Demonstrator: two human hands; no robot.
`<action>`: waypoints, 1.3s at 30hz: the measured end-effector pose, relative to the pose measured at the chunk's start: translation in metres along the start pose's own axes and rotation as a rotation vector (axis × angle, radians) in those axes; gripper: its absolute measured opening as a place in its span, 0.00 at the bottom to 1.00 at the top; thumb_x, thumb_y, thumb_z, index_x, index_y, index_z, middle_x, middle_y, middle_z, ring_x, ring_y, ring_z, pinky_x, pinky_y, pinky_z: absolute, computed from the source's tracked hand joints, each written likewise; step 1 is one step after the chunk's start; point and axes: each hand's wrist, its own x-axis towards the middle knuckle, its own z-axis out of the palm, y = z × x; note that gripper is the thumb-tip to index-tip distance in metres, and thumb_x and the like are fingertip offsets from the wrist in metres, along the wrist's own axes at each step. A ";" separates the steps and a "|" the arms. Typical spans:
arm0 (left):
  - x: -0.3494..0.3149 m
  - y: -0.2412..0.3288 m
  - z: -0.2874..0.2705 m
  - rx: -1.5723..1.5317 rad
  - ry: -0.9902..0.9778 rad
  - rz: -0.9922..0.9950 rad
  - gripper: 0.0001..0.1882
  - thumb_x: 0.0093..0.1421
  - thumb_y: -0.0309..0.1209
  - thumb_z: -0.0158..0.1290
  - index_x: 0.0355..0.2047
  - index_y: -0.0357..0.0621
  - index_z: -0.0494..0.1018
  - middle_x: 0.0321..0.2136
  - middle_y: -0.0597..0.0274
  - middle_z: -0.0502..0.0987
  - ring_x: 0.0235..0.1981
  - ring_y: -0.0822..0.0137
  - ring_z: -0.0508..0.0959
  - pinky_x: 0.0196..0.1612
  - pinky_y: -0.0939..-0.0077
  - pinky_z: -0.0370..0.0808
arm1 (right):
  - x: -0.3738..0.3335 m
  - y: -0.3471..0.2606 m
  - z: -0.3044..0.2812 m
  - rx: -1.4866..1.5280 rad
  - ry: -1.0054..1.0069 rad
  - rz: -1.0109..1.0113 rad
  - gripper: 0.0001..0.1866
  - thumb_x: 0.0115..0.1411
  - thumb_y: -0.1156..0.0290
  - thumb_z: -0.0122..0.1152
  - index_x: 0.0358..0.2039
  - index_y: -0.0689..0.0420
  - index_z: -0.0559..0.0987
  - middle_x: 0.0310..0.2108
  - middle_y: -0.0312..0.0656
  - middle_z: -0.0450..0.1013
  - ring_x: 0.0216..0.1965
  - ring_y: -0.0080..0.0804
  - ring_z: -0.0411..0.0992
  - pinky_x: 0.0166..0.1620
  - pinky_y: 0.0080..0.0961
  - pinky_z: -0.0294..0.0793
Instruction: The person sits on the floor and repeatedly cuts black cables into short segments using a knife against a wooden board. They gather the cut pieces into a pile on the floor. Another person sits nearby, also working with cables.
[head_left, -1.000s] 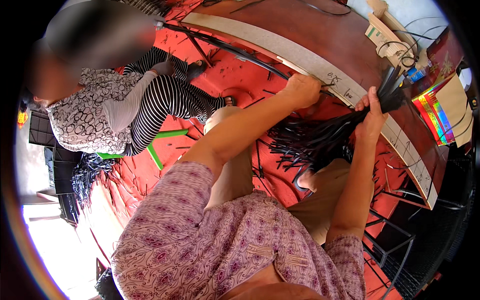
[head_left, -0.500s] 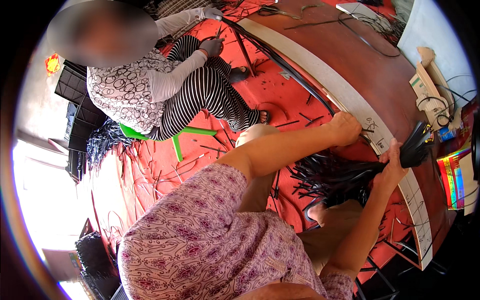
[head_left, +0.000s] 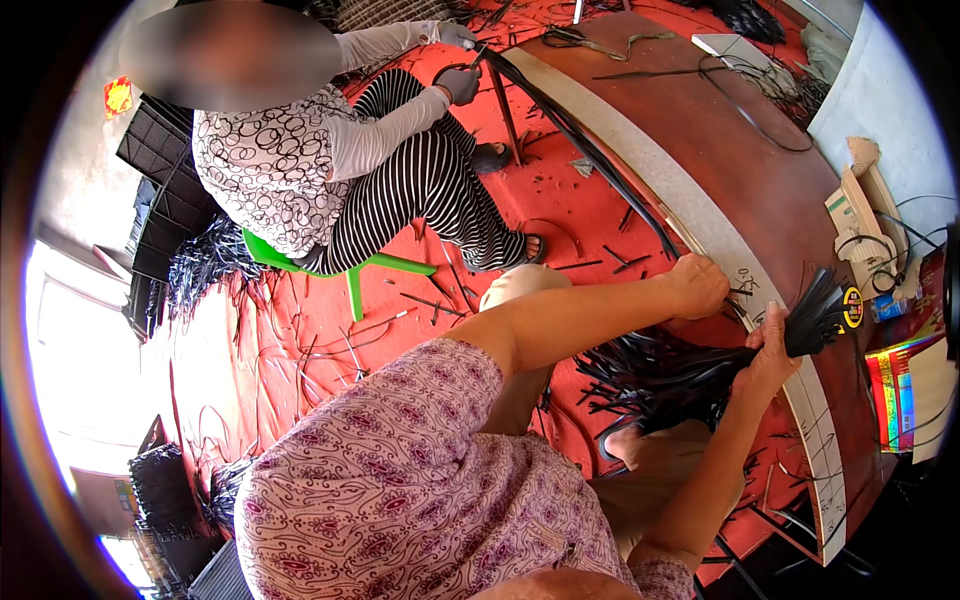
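Note:
My left hand is closed in a fist on the near end of long black strips, which stretch along the table's edge. Short strip ends poke out past its fingers. Just to the right, my right hand grips a thick bundle of black strips, whose fanned tips rest over the table. The bundle's loose tail hangs over my lap. At the far end, a co-worker's gloved hand holds the long strips. The co-worker's other gloved hand is close to them, with a dark tool partly visible.
A pale board with handwritten marks runs along the brown table's curved edge. On the right lie a torn cardboard box and a shiny coloured package. Strip scraps litter the red floor. The co-worker sits on a green stool.
The co-worker's tool hand has moved nearer the far end of the long strips. The view has shifted slightly. Both my hands keep their grips.

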 end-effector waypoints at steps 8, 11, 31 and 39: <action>0.012 0.000 -0.015 -0.257 -0.091 -0.034 0.18 0.57 0.40 0.47 0.30 0.36 0.78 0.24 0.41 0.77 0.30 0.50 0.80 0.32 0.60 0.75 | 0.015 0.001 0.014 -0.007 0.021 0.021 0.06 0.54 0.77 0.64 0.26 0.60 0.75 0.14 0.31 0.61 0.14 0.18 0.59 0.20 0.18 0.59; 0.026 -0.002 0.002 -0.705 0.225 -0.166 0.24 0.62 0.46 0.44 0.31 0.36 0.77 0.19 0.46 0.76 0.23 0.54 0.79 0.24 0.62 0.73 | 0.021 -0.003 0.025 0.000 0.007 0.022 0.07 0.52 0.78 0.66 0.26 0.60 0.74 0.14 0.32 0.63 0.14 0.20 0.60 0.20 0.19 0.61; 0.009 -0.053 -0.034 -1.553 0.176 -0.243 0.19 0.66 0.39 0.39 0.45 0.34 0.70 0.35 0.58 0.75 0.38 0.70 0.71 0.44 0.73 0.71 | 0.025 0.031 0.085 -0.482 -0.405 0.116 0.14 0.47 0.75 0.71 0.33 0.64 0.77 0.29 0.32 0.73 0.29 0.19 0.68 0.34 0.19 0.69; -0.022 -0.085 -0.101 -1.480 0.072 -0.249 0.26 0.64 0.47 0.47 0.47 0.34 0.70 0.41 0.55 0.75 0.44 0.67 0.70 0.48 0.71 0.70 | 0.006 0.011 0.115 -0.326 -0.335 0.047 0.10 0.52 0.69 0.68 0.27 0.60 0.76 0.21 0.31 0.68 0.19 0.17 0.62 0.23 0.17 0.60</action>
